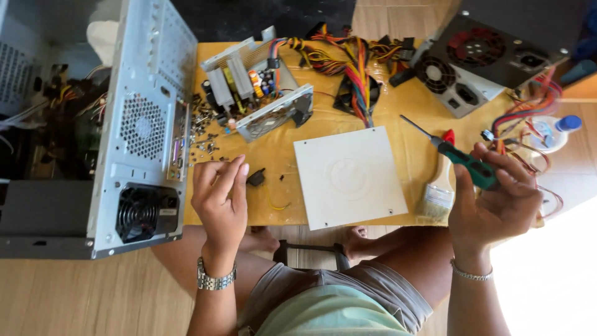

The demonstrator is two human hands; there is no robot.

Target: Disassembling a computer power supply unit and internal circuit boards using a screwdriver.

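Note:
My right hand [494, 202] holds a green-handled screwdriver [457, 155] with its thin shaft pointing up and left over the low wooden table [404, 106]. My left hand [219, 199] hovers beside the rear of a grey computer case [146, 124], fingertips pinched together; whether a small screw sits between them cannot be told. A white square metal cover plate [349, 177] lies flat between my hands. Behind it rests an opened power supply [258, 90] with its circuit board exposed and a bundle of coloured cables [354, 68].
Several loose screws [205, 134] are scattered by the case. A paintbrush [438, 190] lies at the table's front edge. Two more power supplies [479, 59] sit at the back right, with a plastic bottle [556, 130] and loose wires. My legs and a small stool are under the table.

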